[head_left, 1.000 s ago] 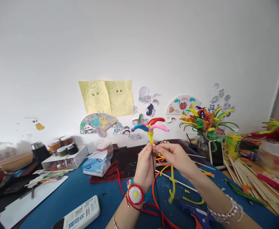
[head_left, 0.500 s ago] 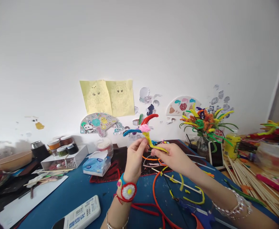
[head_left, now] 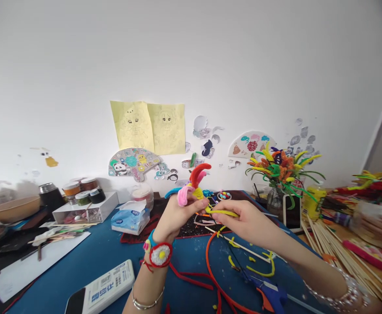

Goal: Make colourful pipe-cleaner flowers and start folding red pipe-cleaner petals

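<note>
Between finger and thumb, my left hand (head_left: 181, 210) pinches the base of a pipe-cleaner flower (head_left: 197, 192), whose fuzzy petals are red, pink and blue around a yellow stem. My right hand (head_left: 239, 216) is closed on the free end of a yellow pipe cleaner (head_left: 225, 212) that runs off the flower's base. Both hands are close together above the table. Beneath them lie yellow pipe-cleaner scraps (head_left: 269, 268), a long orange pipe cleaner (head_left: 208, 257) and red ones (head_left: 191, 279). A blue and orange glue gun (head_left: 267, 290) lies below my right forearm.
A white box-shaped device (head_left: 110, 279) lies at front left, a tissue pack (head_left: 130, 218) behind it. Paint jars (head_left: 84, 192) stand on a white organiser (head_left: 109, 205). At right are a vase of pipe-cleaner flowers (head_left: 277, 198), a phone (head_left: 291, 213) and wooden sticks (head_left: 337, 257).
The flower has tipped toward the left, its pink petal now lower over my left hand. Both hands have shifted slightly, and the yellow pipe cleaner now points more to the right.
</note>
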The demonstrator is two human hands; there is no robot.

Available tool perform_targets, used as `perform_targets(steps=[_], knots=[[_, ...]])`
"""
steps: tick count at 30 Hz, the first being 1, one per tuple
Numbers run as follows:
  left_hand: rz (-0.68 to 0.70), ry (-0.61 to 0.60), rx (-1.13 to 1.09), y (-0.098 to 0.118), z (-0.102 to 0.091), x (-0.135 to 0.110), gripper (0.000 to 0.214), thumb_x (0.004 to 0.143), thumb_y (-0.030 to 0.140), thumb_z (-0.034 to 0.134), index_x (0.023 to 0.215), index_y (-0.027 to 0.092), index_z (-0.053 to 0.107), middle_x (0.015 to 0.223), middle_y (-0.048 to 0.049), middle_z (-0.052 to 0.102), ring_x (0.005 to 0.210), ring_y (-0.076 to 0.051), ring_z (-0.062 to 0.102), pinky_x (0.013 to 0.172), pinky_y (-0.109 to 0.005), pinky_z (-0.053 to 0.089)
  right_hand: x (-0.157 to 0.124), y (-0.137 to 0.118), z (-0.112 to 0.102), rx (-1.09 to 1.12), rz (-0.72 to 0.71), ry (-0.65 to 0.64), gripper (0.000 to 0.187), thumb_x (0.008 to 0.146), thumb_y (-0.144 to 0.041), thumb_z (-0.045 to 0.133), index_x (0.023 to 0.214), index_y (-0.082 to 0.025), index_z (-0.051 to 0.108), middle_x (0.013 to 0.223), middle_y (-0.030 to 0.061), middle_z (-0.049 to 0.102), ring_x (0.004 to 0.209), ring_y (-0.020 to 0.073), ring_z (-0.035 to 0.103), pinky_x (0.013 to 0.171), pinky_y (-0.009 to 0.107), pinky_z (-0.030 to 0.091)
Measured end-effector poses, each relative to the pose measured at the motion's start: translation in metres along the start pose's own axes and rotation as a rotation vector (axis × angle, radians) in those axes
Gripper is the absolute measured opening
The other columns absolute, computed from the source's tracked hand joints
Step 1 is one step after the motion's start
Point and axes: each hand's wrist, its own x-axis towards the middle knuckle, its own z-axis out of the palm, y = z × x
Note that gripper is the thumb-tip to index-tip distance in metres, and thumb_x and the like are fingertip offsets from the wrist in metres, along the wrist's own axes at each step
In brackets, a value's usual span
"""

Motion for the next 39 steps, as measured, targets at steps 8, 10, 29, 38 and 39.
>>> perform_targets(steps=[8, 10, 29, 38, 39], knots=[[-0.066, -0.148, -0.207, 0.007, -0.003, -0.004, 0.023, 0.063, 0.034, 0.077, 0.07, 0.013, 0.071, 0.057, -0.0037, 0.059, 0.05, -0.01, 0.05, 0.051, -0.023, 0.038, -0.003, -0.003, -0.001, 0.362, 0.08, -0.176, 0.029, 0.086, -0.039, 0.052, 0.079, -0.015, 0.066, 0.056, -0.0044, 0.047, 0.049, 0.0065, 0.035, 0.046, 0.02, 0.028], [-0.057, -0.191, -0.238, 0.004, -0.003, -0.005, 0.024, 0.064, 0.035, 0.077, 0.072, 0.013, 0.071, 0.059, -0.0033, 0.058, 0.05, -0.009, 0.048, 0.048, -0.022, 0.036, -0.004, 0.0, 0.002, 0.494, 0.153, -0.206, 0.03, 0.085, -0.042, 0.054, 0.078, -0.014, 0.063, 0.047, -0.0096, 0.031, 0.042, 0.0048, 0.02, 0.04, 0.021, 0.017], [-0.005, -0.187, -0.488, -0.017, 0.01, -0.004, 0.032, 0.058, 0.044, 0.078, 0.065, 0.017, 0.063, 0.059, 0.0012, 0.049, 0.038, -0.004, 0.037, 0.04, -0.022, 0.032, -0.019, -0.013, 0.025, 0.987, 0.294, -0.186, 0.028, 0.084, -0.043, 0.056, 0.074, -0.018, 0.052, 0.045, -0.0128, 0.02, 0.039, 0.0038, 0.01, 0.039, 0.019, 0.015], [-0.02, -0.061, -0.405, -0.006, 0.022, 0.001, 0.026, 0.075, 0.04, 0.066, 0.083, 0.015, 0.064, 0.052, 0.0038, 0.045, 0.044, -0.005, 0.038, 0.043, -0.019, 0.029, -0.005, -0.01, 0.008, 0.218, 0.021, 0.135, 0.023, 0.088, -0.034, 0.049, 0.08, -0.019, 0.064, 0.059, -0.0023, 0.056, 0.045, 0.0084, 0.041, 0.045, 0.023, 0.026], [-0.018, -0.01, -0.379, -0.005, 0.024, 0.001, 0.024, 0.076, 0.038, 0.066, 0.081, 0.015, 0.064, 0.052, 0.0038, 0.046, 0.045, -0.005, 0.039, 0.043, -0.019, 0.03, -0.004, -0.007, 0.007, 0.008, -0.048, 0.216, 0.023, 0.089, -0.032, 0.048, 0.083, -0.018, 0.065, 0.066, 0.0, 0.062, 0.049, 0.0098, 0.047, 0.048, 0.024, 0.028]])
